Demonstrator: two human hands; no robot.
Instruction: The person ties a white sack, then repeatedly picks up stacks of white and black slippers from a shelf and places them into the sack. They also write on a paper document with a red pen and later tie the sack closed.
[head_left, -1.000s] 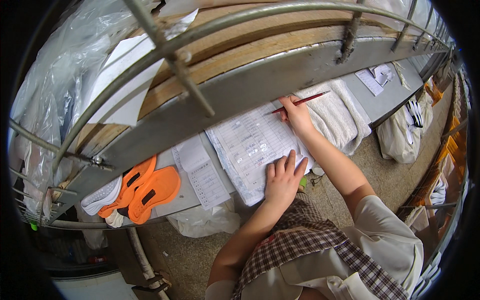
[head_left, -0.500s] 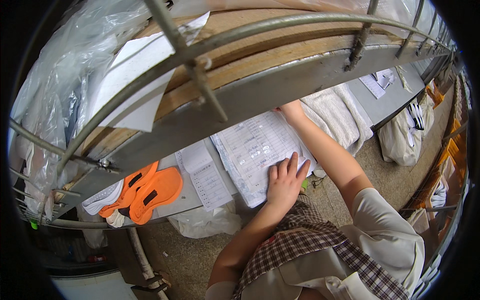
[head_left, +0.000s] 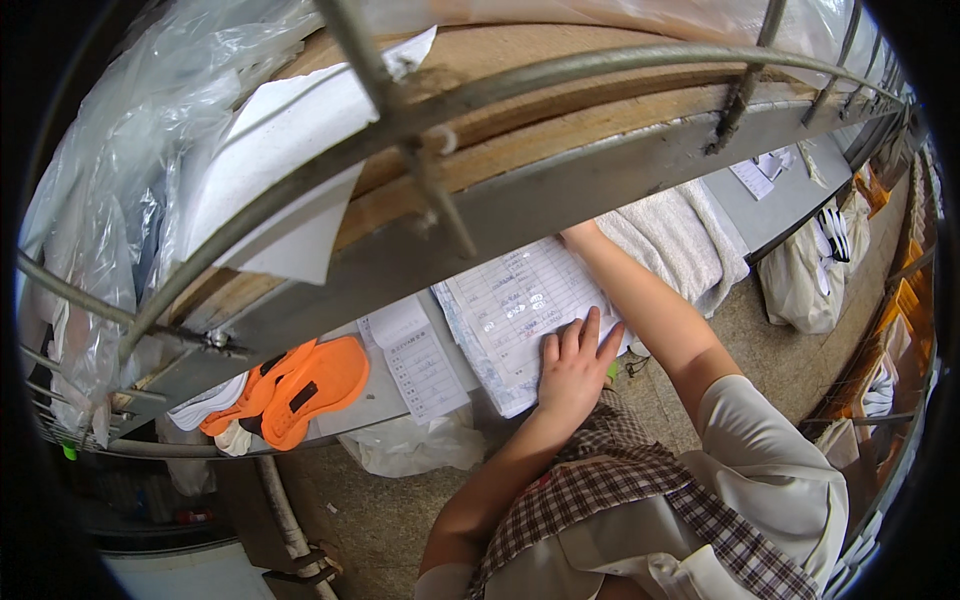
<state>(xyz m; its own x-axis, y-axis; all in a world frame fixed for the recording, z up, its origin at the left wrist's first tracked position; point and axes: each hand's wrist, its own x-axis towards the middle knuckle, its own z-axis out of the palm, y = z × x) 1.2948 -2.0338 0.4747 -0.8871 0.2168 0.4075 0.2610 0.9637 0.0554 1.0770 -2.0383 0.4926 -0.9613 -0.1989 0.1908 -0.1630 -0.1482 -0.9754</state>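
My left hand [head_left: 571, 370] lies on the lower right part of a paper form with a printed table and handwriting [head_left: 528, 310], fingers stretched out and apart. The form rests on a thick stack of papers [head_left: 460, 340] on the grey table. My right hand [head_left: 581, 235] reaches to the far edge of the form, beside a folded white towel-like cloth [head_left: 665, 240]. The shelf beam hides its fingers, so what they hold, if anything, does not show. Left of the stack is a narrow printed slip [head_left: 425, 370].
A grey metal shelf beam [head_left: 500, 240] and curved rail [head_left: 560, 62] cross above the table. Orange insole-shaped pieces [head_left: 325, 385] lie at the left, below plastic sheeting [head_left: 100, 180]. A pale bag with shoe parts [head_left: 800, 285] stands at the right.
The view has shifted slightly, so the shelf beam sits lower over the papers. My right fingertips have gone out of sight behind it. My left hand stays on the form.
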